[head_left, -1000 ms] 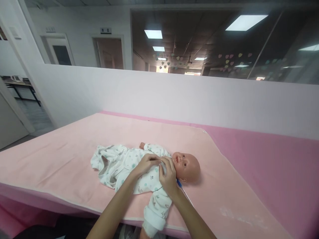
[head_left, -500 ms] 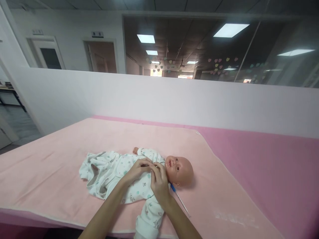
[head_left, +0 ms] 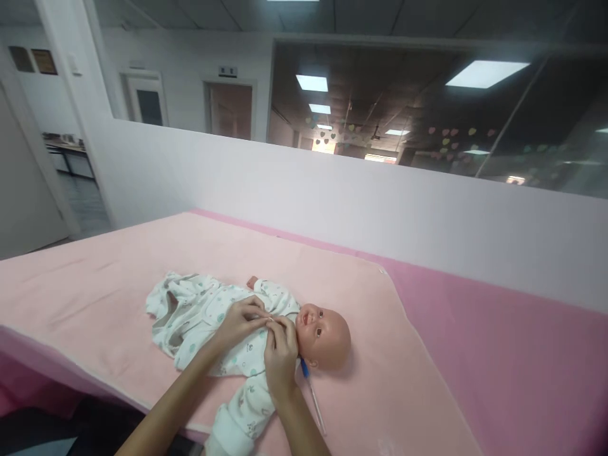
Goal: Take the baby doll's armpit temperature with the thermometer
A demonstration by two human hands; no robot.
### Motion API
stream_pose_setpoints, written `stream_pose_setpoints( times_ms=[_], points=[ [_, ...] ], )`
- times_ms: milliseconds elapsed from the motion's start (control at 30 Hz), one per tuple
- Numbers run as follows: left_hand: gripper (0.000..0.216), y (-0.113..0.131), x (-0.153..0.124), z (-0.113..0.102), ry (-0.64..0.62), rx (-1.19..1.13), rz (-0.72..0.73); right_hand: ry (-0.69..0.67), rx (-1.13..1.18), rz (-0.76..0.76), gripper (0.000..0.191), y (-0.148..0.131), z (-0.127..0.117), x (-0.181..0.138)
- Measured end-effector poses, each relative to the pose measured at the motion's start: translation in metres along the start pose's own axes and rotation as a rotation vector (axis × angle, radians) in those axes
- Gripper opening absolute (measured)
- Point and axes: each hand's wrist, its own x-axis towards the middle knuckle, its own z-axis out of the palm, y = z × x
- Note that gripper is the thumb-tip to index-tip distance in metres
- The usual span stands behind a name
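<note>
A baby doll (head_left: pixel 266 323) is lying on its back across a pale pink towel (head_left: pixel 142 272), its bald head (head_left: pixel 327 329) pointing right and its legs trailing off to the left. It is wearing a white printed romper (head_left: pixel 209 316), loose and rumpled at the leg end, with one small hand poking out of the far sleeve.

Both of the person's bare hands are meeting at the doll's chest, just below the chin. The left hand (head_left: pixel 242 318) is reaching in from the near left, its fingers curled and pinching the romper's front edge. The right hand (head_left: pixel 280 358) is coming up from the near edge, fingers bent and gripping the same fabric — the two sets of fingertips are touching at the neckline. Whether a snap or button is sitting between them is too small to tell.

A thin stick with a blue tip (head_left: pixel 311 389) is lying on the towel just beside the right wrist, near the doll's neck.

The towel is covering the left part of a deeper pink padded surface (head_left: pixel 498 354), which is showing bare on the right. A low white partition wall (head_left: pixel 332 190) is running along the far side. Above it, a dark glass window (head_left: pixel 403 107) is reflecting ceiling light panels and pastel heart decorations — to the far left, doorways (head_left: pixel 232 111) are opening off a white wall.
</note>
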Motion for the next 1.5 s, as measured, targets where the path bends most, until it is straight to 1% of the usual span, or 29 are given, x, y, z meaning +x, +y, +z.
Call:
stream_pose_setpoints(
  times_ms=[67, 133, 200, 267, 333, 433, 533, 667, 767, 867, 1000, 1067, 1133, 1167, 1300, 1367, 1433, 1500],
  points=[
    [0.02, 0.003, -0.008, 0.003, 0.079, 0.095, 0.015, -0.021, 0.028, 0.004, 0.025, 0.001, -0.001, -0.001],
    [0.022, 0.008, -0.014, 0.001, 0.088, 0.173, 0.009, -0.038, 0.042, 0.02, 0.026, 0.0, -0.003, 0.0],
    [0.023, 0.012, -0.017, -0.005, 0.06, 0.238, -0.013, -0.047, 0.055, 0.033, 0.026, -0.001, -0.004, 0.001],
    [0.024, 0.015, -0.019, -0.016, 0.038, 0.298, -0.035, -0.044, 0.073, 0.029, 0.026, -0.003, -0.006, 0.004],
    [0.026, 0.015, -0.021, -0.028, -0.012, 0.335, -0.048, -0.033, 0.089, 0.008, 0.025, -0.005, -0.007, 0.006],
    [0.028, 0.013, -0.025, -0.042, -0.085, 0.312, -0.067, -0.03, 0.084, -0.023, 0.024, -0.008, -0.008, 0.009],
    [0.024, 0.013, -0.029, -0.048, -0.089, 0.263, -0.056, -0.076, 0.053, -0.042, 0.024, -0.01, -0.008, 0.009],
    [0.02, 0.014, -0.029, -0.045, -0.062, 0.224, 0.002, -0.152, -0.009, -0.048, 0.03, -0.008, -0.007, 0.008],
    [0.018, 0.011, -0.028, -0.043, -0.041, 0.209, 0.063, -0.158, -0.036, -0.07, 0.033, -0.007, -0.007, 0.007],
    [0.017, 0.006, -0.029, -0.044, -0.032, 0.249, 0.154, -0.156, -0.066, -0.096, 0.037, -0.009, -0.008, 0.009],
    [0.019, 0.003, -0.031, -0.045, 0.027, 0.333, 0.291, -0.187, -0.095, -0.123, 0.038, -0.012, -0.009, 0.01],
    [0.019, 0.002, -0.032, -0.043, 0.038, 0.335, 0.321, -0.203, -0.101, -0.121, 0.036, -0.012, -0.009, 0.009],
    [0.019, 0.001, -0.033, -0.04, 0.032, 0.314, 0.299, -0.213, -0.117, -0.106, 0.034, -0.011, -0.009, 0.008],
    [0.019, 0.0, -0.034, -0.038, 0.026, 0.298, 0.264, -0.217, -0.128, -0.097, 0.033, -0.011, -0.009, 0.007],
    [0.018, 0.001, -0.038, -0.031, 0.022, 0.241, 0.043, -0.207, -0.151, -0.055, 0.031, -0.012, -0.011, 0.007],
    [0.019, 0.004, -0.04, -0.028, 0.022, 0.202, -0.045, -0.221, -0.147, -0.048, 0.029, -0.014, -0.011, 0.009],
    [0.019, 0.007, -0.041, -0.026, 0.018, 0.164, -0.083, -0.244, -0.154, -0.056, 0.025, -0.016, -0.011, 0.011],
    [0.018, 0.01, -0.042, -0.023, 0.029, 0.147, -0.087, -0.247, -0.168, -0.06, 0.022, -0.016, -0.01, 0.012]
  ],
)
